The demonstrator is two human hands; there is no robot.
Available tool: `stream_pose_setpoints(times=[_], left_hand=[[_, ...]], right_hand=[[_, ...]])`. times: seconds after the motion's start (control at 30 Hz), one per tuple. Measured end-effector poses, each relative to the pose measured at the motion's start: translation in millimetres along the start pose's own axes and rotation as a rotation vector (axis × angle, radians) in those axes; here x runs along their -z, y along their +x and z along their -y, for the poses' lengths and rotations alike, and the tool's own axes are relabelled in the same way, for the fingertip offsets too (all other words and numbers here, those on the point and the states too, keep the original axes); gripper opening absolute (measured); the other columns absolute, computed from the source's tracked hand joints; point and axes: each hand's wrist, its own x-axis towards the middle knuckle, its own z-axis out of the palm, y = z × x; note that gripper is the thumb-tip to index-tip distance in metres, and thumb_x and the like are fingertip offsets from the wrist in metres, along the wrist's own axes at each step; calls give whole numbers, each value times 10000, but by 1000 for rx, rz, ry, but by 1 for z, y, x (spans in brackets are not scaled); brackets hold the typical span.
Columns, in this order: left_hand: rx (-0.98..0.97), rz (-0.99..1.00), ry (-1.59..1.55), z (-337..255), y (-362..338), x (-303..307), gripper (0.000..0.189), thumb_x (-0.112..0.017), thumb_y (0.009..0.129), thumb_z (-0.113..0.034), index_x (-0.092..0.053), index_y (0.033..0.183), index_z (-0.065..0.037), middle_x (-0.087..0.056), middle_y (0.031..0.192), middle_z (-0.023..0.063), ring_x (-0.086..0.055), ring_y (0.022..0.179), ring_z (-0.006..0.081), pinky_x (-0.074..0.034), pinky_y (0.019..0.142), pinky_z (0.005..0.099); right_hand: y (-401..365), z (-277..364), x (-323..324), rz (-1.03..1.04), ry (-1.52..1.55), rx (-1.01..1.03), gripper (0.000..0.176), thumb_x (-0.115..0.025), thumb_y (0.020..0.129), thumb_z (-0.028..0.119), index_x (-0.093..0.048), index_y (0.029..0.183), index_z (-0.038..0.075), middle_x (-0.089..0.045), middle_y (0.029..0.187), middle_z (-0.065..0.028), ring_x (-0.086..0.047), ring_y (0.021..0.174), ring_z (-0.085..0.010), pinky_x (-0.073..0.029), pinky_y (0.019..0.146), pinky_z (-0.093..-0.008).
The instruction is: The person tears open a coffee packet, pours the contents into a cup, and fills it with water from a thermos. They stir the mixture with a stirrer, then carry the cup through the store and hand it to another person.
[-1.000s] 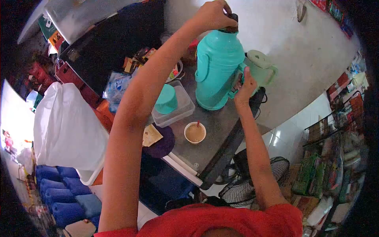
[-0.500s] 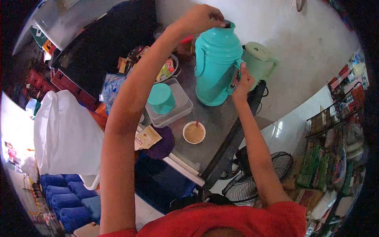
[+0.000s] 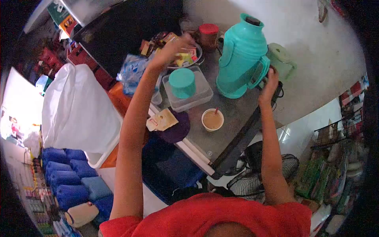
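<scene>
Turquoise flask (image 3: 241, 59), upper right: your right hand (image 3: 269, 79) grips its handle; left hand (image 3: 171, 49), curled, grasp unclear, over sachets (image 3: 183, 59). Cup (image 3: 212, 119) filled; cap (image 3: 182, 83) still off.

Flask (image 3: 241, 55) w/ jug (image 3: 281, 59) just R, cup (image 3: 212, 119) in front, box (image 3: 189, 98) to L.

A red short-sleeved shirt (image 3: 205, 215) covers the shoulders. The 2 arms are bare from its sleeves to the left hand (image 3: 170, 49) and right hand (image 3: 269, 82).
</scene>
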Motion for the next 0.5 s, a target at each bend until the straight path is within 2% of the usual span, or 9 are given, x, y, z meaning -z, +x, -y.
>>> stream_pose_setpoints(times=[0.03, 0.07, 0.13, 0.17, 0.23, 0.27, 0.37, 0.43, 0.5], left_hand=[[63, -37, 586, 9, -9, 4, 643, -496, 827, -523, -416, 1268, -62, -449, 1264, 186, -430, 1161, 317, -348, 973, 398], [69, -41, 579, 31, -13, 10, 643, -496, 827, -523, -416, 1268, -62, -449, 1264, 186, -430, 1161, 317, -348, 973, 398], [-137, -33, 1177, 89, -16, 22, 786, -720, 611, -485, -473, 1244, -89, -430, 1246, 235, -435, 1139, 371, -369, 947, 423], [-136, -31, 1172, 94, -18, 20, 786, -720, 611, -485, -473, 1244, -89, -430, 1246, 235, -435, 1139, 371, -369, 947, 423], [13, -12, 1245, 102, -22, 14, 903, -782, 476, -491, -479, 1240, -115, -384, 1270, 265, -390, 1166, 415, -313, 995, 445], [-24, -92, 1296, 105, -22, 12, 897, -769, 505, -498, -441, 1256, -134, -371, 1304, 225, -432, 1129, 396, -373, 942, 446], [94, -118, 1451, 90, -18, 4, 903, -767, 493, -512, -447, 1247, -134, -408, 1277, 219, -432, 1138, 388, -379, 936, 449], [107, -67, 1427, 86, 3, 20, 923, -757, 484, -540, -457, 1240, -102, -479, 1218, 209, -472, 1113, 360, -396, 924, 428], [165, -69, 1351, 59, 24, 31, 981, -723, 463, -622, -463, 1245, -90, -547, 1124, 217, -546, 1018, 353, -431, 879, 400]], right_hand=[[-5, 1, 5, 10, -4, -8, 392, -523, 857, 347, -510, 1056, 10, -531, 996, -86, -488, 913, -168, -379, 789, -308], [-13, 3, 12, -34, -7, 23, 388, -531, 856, 330, -493, 1101, 31, -525, 1004, -71, -490, 927, -169, -381, 806, -319], [-26, 5, 23, -112, 17, 51, 367, -563, 846, 236, -469, 1147, 49, -521, 1006, -52, -488, 944, -162, -383, 820, -309], [-33, 8, 25, -112, 12, 50, 367, -563, 846, 236, -469, 1147, 49, -521, 1006, -52, -488, 944, -162, -383, 820, -309], [-49, 15, 26, -83, -84, 147, 313, -574, 838, 184, -500, 1106, 39, -529, 969, -48, -494, 909, -145, -390, 797, -280], [-54, 16, 29, -88, -93, 144, 313, -574, 838, 184, -500, 1106, 39, -529, 969, -48, -494, 909, -145, -390, 797, -280], [-69, 18, 40, 99, -147, 33, 222, -587, 823, 124, -557, 1008, 6, -590, 935, -62, -533, 874, -165, -416, 809, -292], [-78, 17, 39, 440, -454, -165, 210, -612, 805, 163, -619, 928, -8, -637, 834, -87, -580, 767, -176, -454, 746, -300], [-88, -10, 45, 646, -515, -268, 251, -627, 790, 210, -638, 912, -9, -655, 821, -120, -609, 738, -190, -468, 707, -312]])
